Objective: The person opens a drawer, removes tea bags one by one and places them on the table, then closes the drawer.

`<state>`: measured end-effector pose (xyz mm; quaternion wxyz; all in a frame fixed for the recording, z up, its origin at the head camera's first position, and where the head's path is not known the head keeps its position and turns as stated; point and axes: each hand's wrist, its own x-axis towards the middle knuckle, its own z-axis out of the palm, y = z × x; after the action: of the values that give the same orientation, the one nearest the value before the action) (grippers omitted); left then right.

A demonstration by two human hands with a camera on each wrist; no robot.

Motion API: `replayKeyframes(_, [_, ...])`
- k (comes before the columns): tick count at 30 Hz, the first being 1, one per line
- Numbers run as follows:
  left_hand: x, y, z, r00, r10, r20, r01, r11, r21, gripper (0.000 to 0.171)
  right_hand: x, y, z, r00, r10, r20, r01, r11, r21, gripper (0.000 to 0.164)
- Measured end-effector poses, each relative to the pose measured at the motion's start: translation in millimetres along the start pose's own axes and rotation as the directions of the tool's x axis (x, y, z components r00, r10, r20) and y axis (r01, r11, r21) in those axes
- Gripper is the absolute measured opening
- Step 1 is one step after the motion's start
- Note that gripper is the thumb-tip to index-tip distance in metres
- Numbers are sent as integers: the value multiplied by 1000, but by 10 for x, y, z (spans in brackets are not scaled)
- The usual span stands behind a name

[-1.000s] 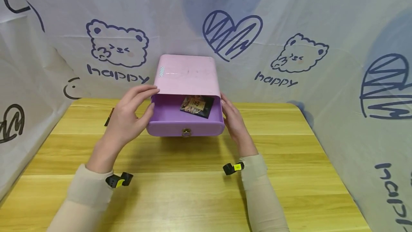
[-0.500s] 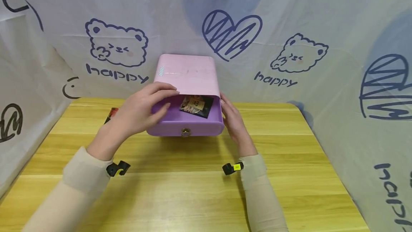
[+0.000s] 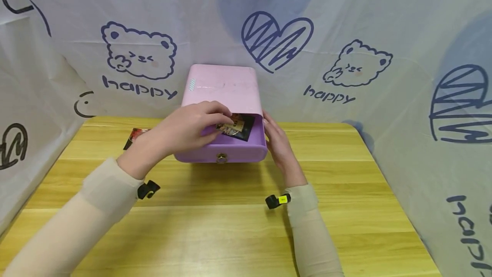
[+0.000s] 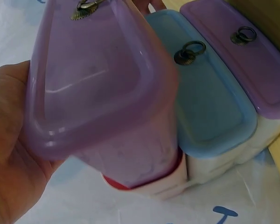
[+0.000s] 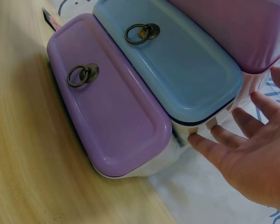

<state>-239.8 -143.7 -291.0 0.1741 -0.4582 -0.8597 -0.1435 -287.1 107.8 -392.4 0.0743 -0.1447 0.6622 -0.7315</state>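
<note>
Pkt (image 3: 240,129): dark, printed, in open purple top drawer (image 3: 246,154), nr back R corner; unit (image 3: 226,86) at desk's (image 3: 230,225) far edge | wrist views: blue drawer (image 5: 177,70) + lower purple drawer (image 5: 119,112), hidden in head view | L grip (image 3: 188,127) over pkt, thumb & fingers apart, contact can't tell | R grip (image 3: 278,142): fingers spread at unit's R side

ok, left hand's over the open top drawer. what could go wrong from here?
1. Tipping: the rounded purple plastic drawer is pulled out; leaning on it with the left hand might tip the pink-topped plastic cabinet. The right hand rests against its side.
2. Missed pick: the flat black-and-gold packet could slide deeper under the pink top.
3. Snag: withdrawing the left hand might knock the flat red-and-black packet partly hidden behind that wrist.
</note>
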Motion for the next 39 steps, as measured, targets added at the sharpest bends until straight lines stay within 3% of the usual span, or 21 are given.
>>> replayKeyframes(5, [94, 58, 23, 997, -17, 79, 18, 1000, -9, 30, -3, -10, 1, 1000, -2, 2, 2, 1000, 1, 47])
replayKeyframes(10, [191, 121, 17, 983, -45, 176, 42, 999, 23, 31, -2, -14, -2, 1000, 1, 9, -1, 1000, 2, 46])
replayKeyframes(17, [343, 198, 2, 950, -89, 299, 77, 996, 52, 38, -8, -27, 5, 1000, 0, 13, 0, 1000, 6, 47])
replayKeyframes(23, [469, 170, 68, 914, -125, 386, 108, 992, 66, 37, -17, -40, 9, 1000, 4, 7, -4, 1000, 4, 47])
replayKeyframes(29, [534, 107, 166, 867, -174, 466, 187, 982, 19, 43, -26, -45, 17, 1000, 2, 9, -2, 1000, 2, 46])
replayKeyframes(36, [564, 34, 237, 774, -250, 582, 314, 949, -9, 54, 31, 48, -30, 1000, -2, 14, 2, 1000, 6, 47])
replayKeyframes(39, [564, 4, 268, 748, -258, 611, 324, 946, 2, 56, 84, 139, -72, 1000, -2, 10, 2, 1000, 22, 47])
